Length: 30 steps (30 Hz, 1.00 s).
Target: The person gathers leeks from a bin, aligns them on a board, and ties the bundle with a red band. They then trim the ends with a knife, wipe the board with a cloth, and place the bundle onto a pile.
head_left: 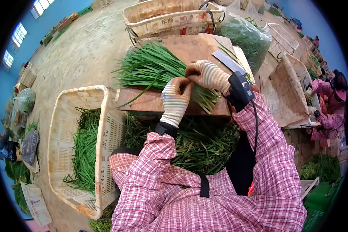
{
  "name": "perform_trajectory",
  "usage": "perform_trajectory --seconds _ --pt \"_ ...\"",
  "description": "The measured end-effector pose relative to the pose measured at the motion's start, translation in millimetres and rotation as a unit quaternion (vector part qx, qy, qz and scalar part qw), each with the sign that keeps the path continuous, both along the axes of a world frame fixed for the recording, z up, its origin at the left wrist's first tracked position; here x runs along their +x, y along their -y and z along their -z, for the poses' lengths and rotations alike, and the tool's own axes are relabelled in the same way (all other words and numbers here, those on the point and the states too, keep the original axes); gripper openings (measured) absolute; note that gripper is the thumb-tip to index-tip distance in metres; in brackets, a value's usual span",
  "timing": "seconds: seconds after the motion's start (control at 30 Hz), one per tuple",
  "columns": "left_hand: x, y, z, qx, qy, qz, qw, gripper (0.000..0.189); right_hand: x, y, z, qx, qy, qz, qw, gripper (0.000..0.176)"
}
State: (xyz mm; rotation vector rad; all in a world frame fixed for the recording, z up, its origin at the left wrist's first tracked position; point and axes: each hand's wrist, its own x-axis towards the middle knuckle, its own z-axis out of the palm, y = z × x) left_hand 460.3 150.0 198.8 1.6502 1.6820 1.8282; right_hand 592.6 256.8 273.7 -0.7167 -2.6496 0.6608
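A bunch of green garlic chives [152,65] lies across a wooden board [139,101], leaves to the left and pale stem ends to the right. My left hand [176,98], in a striped knit glove, is closed in a pinch above the near side of the bunch. Meeting it at the fingertips, my right hand [209,75], gloved too, curls over the stems with its fingers closed. Whatever is between the fingers is too small to make out. A knife [227,61] lies flat on the board, beyond my right hand.
Left of the board stands a white plastic crate [104,143] holding loose chives. Beyond it are another crate [170,27] and a plastic bag [245,38] of greens. Leaf scraps [193,147] lie below the board. A co-worker [330,104] sits at the right by a tilted crate [284,91].
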Motion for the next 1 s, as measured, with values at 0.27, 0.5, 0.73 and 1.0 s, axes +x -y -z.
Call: perform_trajectory --seconds 0.27,0.5,0.73,1.0 --pt "-5 -5 8 -0.012 -0.012 -0.01 1.0 0.013 -5 3 2 0.162 0.054 0.096 0.981 0.012" --pt "-24 -28 -32 -0.059 -0.155 -0.004 0.986 0.01 16 25 25 0.234 -0.068 0.123 0.962 0.012" --pt "-31 -64 -54 -0.195 -0.244 0.151 0.938 0.018 22 21 31 0.183 -0.077 0.146 0.969 0.019" --pt "-9 -25 -40 -0.113 -0.199 0.055 0.972 0.038 24 -3 21 0.065 -0.122 0.091 0.986 0.032"
